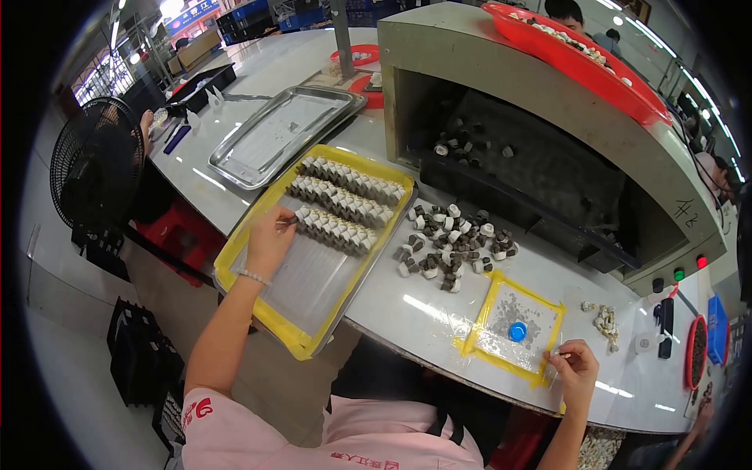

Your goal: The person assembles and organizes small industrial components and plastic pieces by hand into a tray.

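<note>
My left hand (268, 239) is closed in a pinch on a small dark piece at the left end of the nearest row in a metal tray (294, 294) edged with yellow tape. Three rows of small white-and-dark pieces (337, 229) stand in that tray's far half. To the right, my right hand (578, 368) pinches a small pale piece whose kind I cannot make out. It hovers by the right edge of a yellow-taped square (492, 345), which carries grey spots and a blue round cap (518, 332). Between tray and square lies a loose heap of white-and-dark pieces (454, 241).
A boxy machine (407, 86) with a dark opening stands behind the heap, a red tray (580, 59) on top. An empty metal tray (274, 133) lies at back left. Small gold-and-white parts (606, 323) lie right of the square. A black fan (98, 164) stands left.
</note>
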Tool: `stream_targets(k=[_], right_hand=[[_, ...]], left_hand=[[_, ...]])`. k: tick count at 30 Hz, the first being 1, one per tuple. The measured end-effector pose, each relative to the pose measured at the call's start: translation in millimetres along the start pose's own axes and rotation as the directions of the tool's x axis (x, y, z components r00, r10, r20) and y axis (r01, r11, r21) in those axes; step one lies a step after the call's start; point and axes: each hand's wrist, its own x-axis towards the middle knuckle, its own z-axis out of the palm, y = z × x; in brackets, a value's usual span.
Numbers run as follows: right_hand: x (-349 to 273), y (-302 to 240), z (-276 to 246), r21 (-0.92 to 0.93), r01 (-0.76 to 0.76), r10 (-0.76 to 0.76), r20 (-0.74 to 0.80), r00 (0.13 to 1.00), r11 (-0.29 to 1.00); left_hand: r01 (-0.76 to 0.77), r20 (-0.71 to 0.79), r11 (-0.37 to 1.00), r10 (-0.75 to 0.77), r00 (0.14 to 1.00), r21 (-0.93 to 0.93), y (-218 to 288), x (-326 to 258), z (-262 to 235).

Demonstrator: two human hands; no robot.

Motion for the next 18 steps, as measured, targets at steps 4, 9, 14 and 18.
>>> stream_targets(k=[4, 9, 14, 18], right_hand=[[-2.5, 3.9, 10.9, -0.14, 0.102, -0.105, -0.009, 0.994, 0.985], [-3.3, -3.5, 12.6, -0.489, 0.178, -0.189, 0.029, 0.982, 0.854], [-6.5, -9.3, 7.5, -0.665, 0.264, -0.29, 0.074, 0.954, 0.699], [-8.4, -20.0, 5.7, -0.719, 0.235, -0.231, 0.106, 0.967, 0.654]], left_hand=[[-0.019, 0.114, 0.994, 0.007, 0.993, 0.11, 16.5, 2.1, -11.6], [-0.158, 0.1, 0.951, 0.136, 0.986, 0.266, 48.9, -12.3, -19.4], [-0.324, 0.287, 0.946, 0.309, 0.906, 0.005, 146.1, -72.3, 14.5], [-0.216, 0.313, 0.976, 0.201, 0.928, 0.013, 178.3, -95.5, 57.3]])
